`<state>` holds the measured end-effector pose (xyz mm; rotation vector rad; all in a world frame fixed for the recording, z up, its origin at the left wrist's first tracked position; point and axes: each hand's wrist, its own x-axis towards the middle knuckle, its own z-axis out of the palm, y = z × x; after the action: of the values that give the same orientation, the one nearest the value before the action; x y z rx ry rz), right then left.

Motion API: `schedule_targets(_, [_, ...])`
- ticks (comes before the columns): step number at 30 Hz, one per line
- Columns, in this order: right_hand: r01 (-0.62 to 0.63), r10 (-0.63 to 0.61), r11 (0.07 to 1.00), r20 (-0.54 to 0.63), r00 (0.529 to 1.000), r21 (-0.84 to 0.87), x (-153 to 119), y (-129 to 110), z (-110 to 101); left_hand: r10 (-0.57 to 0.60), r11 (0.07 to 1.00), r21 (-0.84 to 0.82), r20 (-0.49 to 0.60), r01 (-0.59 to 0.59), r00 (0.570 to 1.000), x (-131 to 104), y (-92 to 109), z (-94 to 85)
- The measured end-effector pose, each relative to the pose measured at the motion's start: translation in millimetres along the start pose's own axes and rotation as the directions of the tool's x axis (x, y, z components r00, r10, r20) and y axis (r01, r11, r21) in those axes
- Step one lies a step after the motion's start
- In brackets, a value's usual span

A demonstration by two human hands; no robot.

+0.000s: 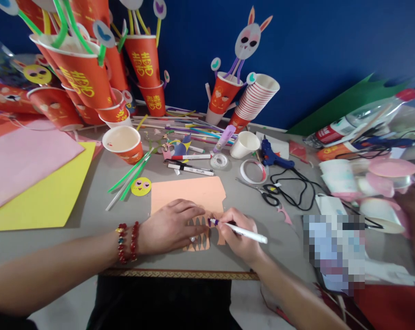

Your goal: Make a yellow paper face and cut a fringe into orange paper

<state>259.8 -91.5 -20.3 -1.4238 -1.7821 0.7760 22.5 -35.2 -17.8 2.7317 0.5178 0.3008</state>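
Note:
My right hand [240,231] grips a white marker [247,233] with a purple tip. The tip touches or nearly touches the lower part of a peach paper sheet [190,190], beside small dark marks. Leaf-shaped cutouts run through that lower part of the sheet. Spread flat across the paper, my left hand [173,224] has its fingers stretched to the right, near the marker tip. Just above my left hand lies a yellow paper face disc [141,186]. A black-and-white marker [190,169] and a red-and-white marker [192,157] rest beyond the sheet.
Red paper cups [144,59] with pipe-cleaner figures stand at the back left. Scissors [271,196], a tape roll [253,171] and a blue glue gun [274,156] with a coiled cord lie to the right. Yellow paper [66,201] covers the left side. Another person's hand [413,211] is at far right.

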Motion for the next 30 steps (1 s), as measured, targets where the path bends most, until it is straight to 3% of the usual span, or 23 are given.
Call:
schedule_targets(23, [-0.004,0.004,1.000,-0.005,1.000,0.004,-0.1,-0.2,-0.4,0.009,1.000,0.013,-0.024,-0.009,1.000,0.1,-0.8,1.1])
schedule_targets(26, [-0.020,0.021,0.998,-0.020,1.000,0.061,-1.8,3.0,-0.3,0.011,1.000,0.011,-0.033,-0.011,0.999,0.3,-0.7,0.1])
schedule_targets(30, [-0.052,0.084,0.958,-0.103,0.991,0.282,-1.8,5.9,-0.7,0.028,1.000,-0.004,-0.051,-0.028,0.998,-0.4,-1.0,-0.7])
